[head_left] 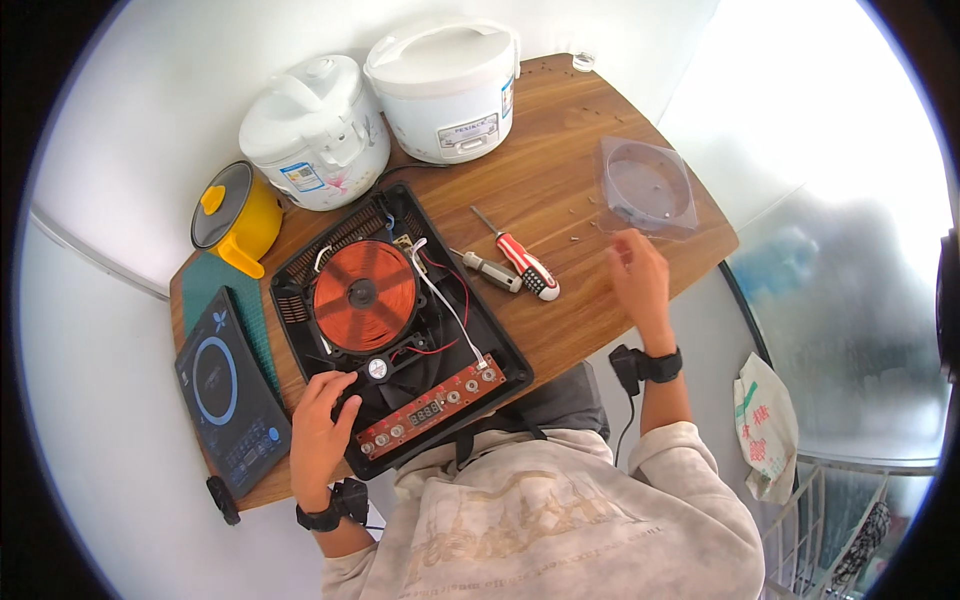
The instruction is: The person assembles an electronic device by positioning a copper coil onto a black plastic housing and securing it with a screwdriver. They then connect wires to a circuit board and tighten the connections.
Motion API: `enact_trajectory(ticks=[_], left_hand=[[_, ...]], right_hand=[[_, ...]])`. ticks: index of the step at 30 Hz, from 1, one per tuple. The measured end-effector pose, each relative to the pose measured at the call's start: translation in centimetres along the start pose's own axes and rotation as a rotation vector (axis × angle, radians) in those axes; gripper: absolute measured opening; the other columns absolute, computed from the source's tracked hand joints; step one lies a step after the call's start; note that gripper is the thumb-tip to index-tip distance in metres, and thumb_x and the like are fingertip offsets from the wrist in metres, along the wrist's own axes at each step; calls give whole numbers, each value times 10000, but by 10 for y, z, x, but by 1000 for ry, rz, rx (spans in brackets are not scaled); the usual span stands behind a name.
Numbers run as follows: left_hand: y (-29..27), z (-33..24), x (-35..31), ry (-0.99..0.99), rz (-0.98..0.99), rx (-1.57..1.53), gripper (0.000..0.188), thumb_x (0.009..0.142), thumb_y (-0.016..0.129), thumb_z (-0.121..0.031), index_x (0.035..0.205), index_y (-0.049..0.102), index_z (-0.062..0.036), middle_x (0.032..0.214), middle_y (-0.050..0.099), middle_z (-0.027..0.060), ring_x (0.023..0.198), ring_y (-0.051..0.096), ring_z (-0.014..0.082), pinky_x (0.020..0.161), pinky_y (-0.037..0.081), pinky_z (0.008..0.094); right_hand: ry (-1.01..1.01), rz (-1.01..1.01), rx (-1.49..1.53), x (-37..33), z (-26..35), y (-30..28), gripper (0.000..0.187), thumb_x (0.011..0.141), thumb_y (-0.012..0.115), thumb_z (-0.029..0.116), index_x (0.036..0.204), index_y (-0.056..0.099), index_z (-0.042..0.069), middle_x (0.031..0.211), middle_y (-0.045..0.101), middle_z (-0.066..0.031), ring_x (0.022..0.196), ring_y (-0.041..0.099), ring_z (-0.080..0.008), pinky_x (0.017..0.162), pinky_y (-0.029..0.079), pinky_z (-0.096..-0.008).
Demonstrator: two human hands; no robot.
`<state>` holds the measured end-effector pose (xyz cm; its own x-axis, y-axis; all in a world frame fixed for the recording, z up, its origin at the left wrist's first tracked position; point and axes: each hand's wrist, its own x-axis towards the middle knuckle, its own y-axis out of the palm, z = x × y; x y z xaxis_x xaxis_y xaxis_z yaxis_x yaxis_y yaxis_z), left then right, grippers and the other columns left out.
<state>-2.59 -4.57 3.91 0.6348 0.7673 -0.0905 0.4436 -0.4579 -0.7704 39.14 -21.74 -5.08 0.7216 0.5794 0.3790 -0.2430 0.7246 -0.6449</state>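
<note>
An opened induction cooker base (510, 372), a black plastic housing, lies at an angle in front of me. Inside sit a round copper coil (365, 293), a fan (377, 369) with a pale hub, and a red control board (432, 407) joined by a white cable. My left hand (325, 418) rests at the housing's left edge beside the fan, thumb and forefinger apart. My right hand (640, 283) is over the table by a clear plastic tray (648, 183) with small bits in it. Its fingertips are curled together; whatever they hold is too small to make out.
A red-and-white screwdriver (527, 267) and a grey-handled tool (491, 271) lie right of the housing. Loose screws (574, 238) dot the wood. Two white rice cookers (443, 95) and a yellow pot (238, 220) stand behind. The black cooktop panel (232, 395) overlaps a green mat (205, 275).
</note>
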Motion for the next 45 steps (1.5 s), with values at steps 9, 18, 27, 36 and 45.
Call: enact_trajectory(ticks=[9,18,27,36,45], left_hand=[[3,7,2,16,-3,4,288,950,681,-94,1230,692,-26,1209,654,118,1034,664,298,889,536,365],[1,6,0,59,-23,-12,285,950,683,-102,1225,687,-28,1204,666,130,1065,658,343,921,525,391],[0,16,-5,63,-65,55,312,909,708,-70,1220,691,-53,1224,656,112,1122,619,338,963,502,413],[3,19,-7,-15,-124,103,342,863,740,-11,1196,682,-58,1116,636,123,994,632,342,861,512,424],[6,25,-6,8,-134,89,321,867,740,-7,1178,675,-48,1096,649,120,911,661,338,788,525,413]], right_hand=[[87,55,-76,-9,-30,-28,148,906,696,75,1041,678,19,908,704,-135,789,690,-286,744,547,-392],[47,114,-154,-8,-27,-19,76,917,698,102,959,717,41,908,677,-123,817,686,-322,759,533,-415],[15,70,-155,-10,-36,-19,96,975,641,99,1020,674,22,943,710,-152,850,687,-347,782,527,-418],[108,99,-51,-15,-2,-33,128,941,675,35,1059,669,-14,881,740,-135,789,736,-219,754,564,-327],[78,209,153,-22,53,-35,126,905,708,11,1028,709,-14,885,738,-109,796,724,-167,750,572,-293]])
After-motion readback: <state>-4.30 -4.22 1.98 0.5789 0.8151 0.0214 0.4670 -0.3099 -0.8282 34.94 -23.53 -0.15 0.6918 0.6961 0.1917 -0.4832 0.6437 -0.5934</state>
